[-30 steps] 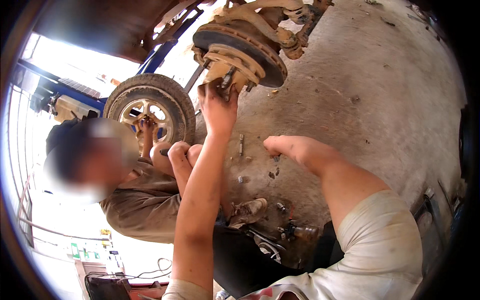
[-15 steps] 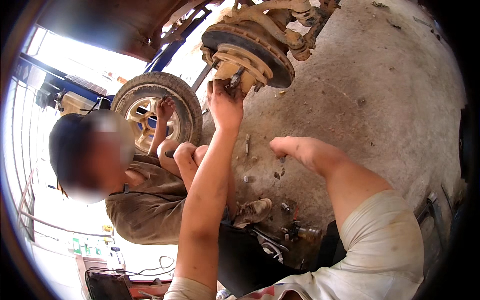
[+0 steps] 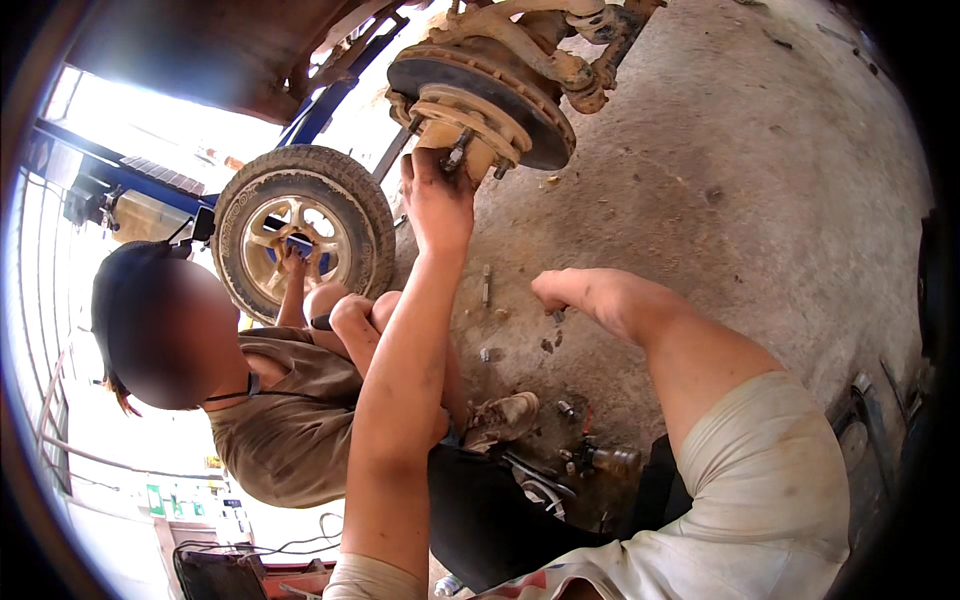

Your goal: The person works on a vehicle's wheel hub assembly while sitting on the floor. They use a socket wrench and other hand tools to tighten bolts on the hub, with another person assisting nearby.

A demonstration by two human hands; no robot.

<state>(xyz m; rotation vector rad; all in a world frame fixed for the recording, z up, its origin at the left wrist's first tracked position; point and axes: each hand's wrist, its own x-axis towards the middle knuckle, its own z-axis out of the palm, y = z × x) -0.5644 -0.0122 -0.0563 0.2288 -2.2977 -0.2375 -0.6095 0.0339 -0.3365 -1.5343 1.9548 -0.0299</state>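
My left hand [image 3: 440, 205] reaches up to the end of a muddy wheel hub [image 3: 462, 140], its blackened fingers curled round the hub's outer part beside a wheel stud. Behind the hub sits a dark-faced brake disc [image 3: 480, 88] with a rusty edge. Lower to the right, my right hand [image 3: 553, 288] hangs over the concrete floor, its fingers closed and mostly hidden. A small dark bit shows just under it; I cannot tell whether it is held.
At left a co-worker [image 3: 290, 400] crouches, one hand at the spokes of an upright wheel with a tyre [image 3: 375, 220]. A suspension arm [image 3: 505, 30] runs behind the disc. Loose metal parts [image 3: 610, 458] and a slim metal piece [image 3: 487, 285] lie on the floor [image 3: 720, 200].
The co-worker's hand has moved down and left toward the wheel's centre, and the wheel looks turned. My view has shifted slightly; my left hand stays at the hub, my right hand holds its pose.
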